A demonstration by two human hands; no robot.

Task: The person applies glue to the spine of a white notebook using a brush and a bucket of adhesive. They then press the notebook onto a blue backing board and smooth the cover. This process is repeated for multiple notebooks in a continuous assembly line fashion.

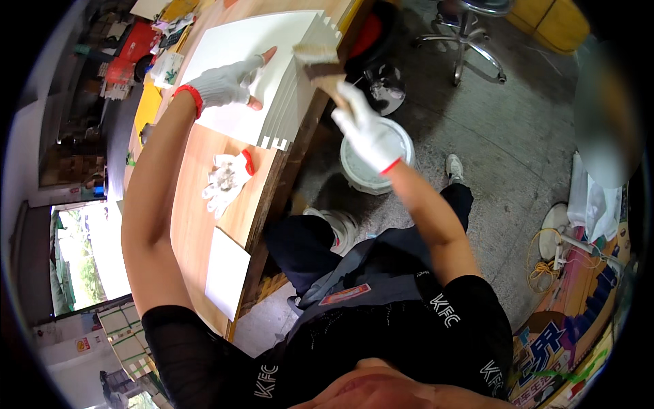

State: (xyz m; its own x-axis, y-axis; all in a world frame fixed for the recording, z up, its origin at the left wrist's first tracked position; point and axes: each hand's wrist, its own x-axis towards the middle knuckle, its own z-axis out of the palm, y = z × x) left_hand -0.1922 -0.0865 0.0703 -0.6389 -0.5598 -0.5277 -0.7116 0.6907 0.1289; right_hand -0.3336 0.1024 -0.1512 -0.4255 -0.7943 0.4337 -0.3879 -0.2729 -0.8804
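Note:
My left hand (231,83), in a white knit glove with a red cuff and bare fingertips, rests spread on a stack of white sheets (231,48). The stack lies at the table's edge, its layers stepped along the right side. My gloved right hand (364,129) grips the wooden handle of a wide flat brush (321,63). The bristles are at the stepped edges of the stack; motion blurs them, and I cannot tell if they touch. Below the right hand a white bucket (402,140) stands on the floor, partly hidden by the hand.
A soiled spare glove (228,180) and a white sheet (227,273) lie on the wooden table (187,160). A dark container (385,88) stands beyond the bucket, and a wheeled stool (463,34) farther off. A cable (541,269) coils on the right.

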